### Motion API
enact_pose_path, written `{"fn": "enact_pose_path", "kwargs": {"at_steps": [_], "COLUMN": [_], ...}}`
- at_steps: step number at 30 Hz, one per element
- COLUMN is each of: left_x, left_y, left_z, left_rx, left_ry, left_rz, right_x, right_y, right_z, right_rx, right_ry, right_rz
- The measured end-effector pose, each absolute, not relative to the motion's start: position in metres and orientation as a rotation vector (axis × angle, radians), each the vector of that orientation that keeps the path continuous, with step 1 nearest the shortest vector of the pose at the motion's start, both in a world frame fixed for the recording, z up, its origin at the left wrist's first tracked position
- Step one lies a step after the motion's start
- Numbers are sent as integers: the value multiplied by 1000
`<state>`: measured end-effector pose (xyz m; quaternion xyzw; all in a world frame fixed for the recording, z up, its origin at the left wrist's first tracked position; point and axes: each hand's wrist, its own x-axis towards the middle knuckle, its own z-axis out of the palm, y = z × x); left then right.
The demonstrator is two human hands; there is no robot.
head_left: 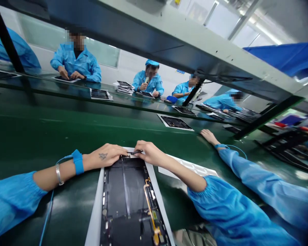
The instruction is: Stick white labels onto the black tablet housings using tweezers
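Note:
An opened tablet (133, 191) lies lengthwise before me, its dark interior and orange flex cable (149, 201) exposed. Beneath it is a pale sheet (94, 218), visible along both sides. My right hand (150, 153) is closed at the tablet's far edge, thumb and fingers pinching a small dark strip (136, 152). My left hand (105, 155) rests over the far left corner with its fingers together and bent. Its fingertips meet the near end of that strip; whatever they grip is hidden. A blue wrist strap (78, 162) with a cord circles my left wrist.
A co-worker's hand (209, 136) and sleeve reach in from the right. A white sheet with grey rectangles (192, 167) lies beside the tablet. Another opened tablet (176, 122) sits farther along the green bench (53, 126). Overhead runs a shelf (169, 41); several co-workers sit opposite.

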<state>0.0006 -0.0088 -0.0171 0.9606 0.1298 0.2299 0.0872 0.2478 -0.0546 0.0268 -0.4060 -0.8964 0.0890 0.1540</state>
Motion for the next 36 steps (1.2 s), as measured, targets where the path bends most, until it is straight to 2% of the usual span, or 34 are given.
{"fn": "enact_pose_path", "kwargs": {"at_steps": [8,17,21,26,29,32,36], "left_x": [3,3,2,3,4,4,3], "left_y": [-8,-11,-9,-8,-10,-11,-11], "left_z": [-17,-15,-19,-20,-19,-20,-21], "left_rx": [2801,2777,2806,2836,2819,2814,2836], "left_ry": [469,422,405,376,397,394,393], "left_rz": [619,647,662,676,696,722,735], "right_x": [228,212,218,249,268,276,270], "right_y": [-42,-40,-39,-39,-50,-67,-86], "right_z": [47,56,60,58,46,27,6], "right_rx": [-1166,-1039,-1095,-1247,-1280,-1211,-1055], "right_ry": [-2963,-3211,-3252,-3144,-2858,-2542,-2508], "right_rz": [283,71,73,266,272,243,275]}}
